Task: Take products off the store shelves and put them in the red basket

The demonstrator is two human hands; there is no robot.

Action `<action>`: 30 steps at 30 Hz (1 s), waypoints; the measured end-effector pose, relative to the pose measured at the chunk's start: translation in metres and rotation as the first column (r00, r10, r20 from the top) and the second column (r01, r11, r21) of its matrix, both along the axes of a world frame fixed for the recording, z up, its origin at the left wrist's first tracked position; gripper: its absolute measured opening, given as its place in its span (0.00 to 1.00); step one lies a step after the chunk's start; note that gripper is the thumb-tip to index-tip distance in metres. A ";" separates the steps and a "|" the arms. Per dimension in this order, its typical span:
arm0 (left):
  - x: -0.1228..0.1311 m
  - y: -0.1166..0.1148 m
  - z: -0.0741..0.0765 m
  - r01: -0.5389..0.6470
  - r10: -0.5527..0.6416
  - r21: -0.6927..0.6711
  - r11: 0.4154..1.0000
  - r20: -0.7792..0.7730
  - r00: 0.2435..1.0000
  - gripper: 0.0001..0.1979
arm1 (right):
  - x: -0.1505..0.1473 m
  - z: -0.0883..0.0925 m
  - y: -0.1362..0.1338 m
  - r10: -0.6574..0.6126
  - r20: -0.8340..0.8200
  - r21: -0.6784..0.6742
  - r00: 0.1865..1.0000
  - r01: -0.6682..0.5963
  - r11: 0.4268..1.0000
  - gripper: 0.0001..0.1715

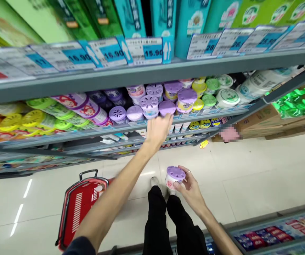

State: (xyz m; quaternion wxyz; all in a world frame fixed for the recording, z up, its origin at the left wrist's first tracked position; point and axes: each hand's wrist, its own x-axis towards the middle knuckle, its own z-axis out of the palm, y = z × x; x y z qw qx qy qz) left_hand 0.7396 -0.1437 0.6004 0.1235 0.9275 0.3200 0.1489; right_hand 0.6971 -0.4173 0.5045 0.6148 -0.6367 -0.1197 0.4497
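Note:
My right hand [188,184] holds an air freshener tub [175,173] with a purple slotted lid and a white, flower-printed body. Thumb and fingers close around its side, well out from the shelf, above my shoes. My left hand [159,127] reaches up to the shelf's front edge, its fingers curled against the front of a purple-lidded tub [167,106]. Whether they grip that tub is hidden from me. Close by stand more tubs: one with a slotted purple lid [149,105] to the left, another with a plain purple lid [186,99] to the right.
A grey shelf rail [152,76] with price tags runs above the tubs. Green-lidded tubs [227,97] and yellow-lidded ones [37,118] fill the shelf's sides. A red shopping basket [82,205] stands on the floor at left. Cartons [261,122] are at right, another shelf [274,235] behind.

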 end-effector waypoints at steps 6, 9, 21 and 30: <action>-0.026 -0.023 -0.045 -0.082 0.086 0.063 0.995 -0.064 0.994 0.19 | -0.011 -0.001 -0.002 -0.010 -0.106 -0.003 0.994 0.009 1.000 0.40; -0.035 -0.018 -0.060 -0.029 0.028 0.057 0.998 0.028 0.999 0.17 | -0.012 -0.008 -0.001 -0.030 -0.136 0.001 0.990 0.030 1.000 0.40; -0.120 -0.013 -0.071 -0.369 0.577 -0.618 0.694 0.172 0.798 0.24 | 0.011 -0.034 0.001 -0.040 -0.167 -0.124 0.985 0.019 0.992 0.42; -0.155 0.024 -0.060 -0.350 0.617 -0.600 0.719 0.321 0.718 0.24 | -0.006 -0.027 0.023 0.045 -0.135 -0.205 0.990 -0.072 0.976 0.44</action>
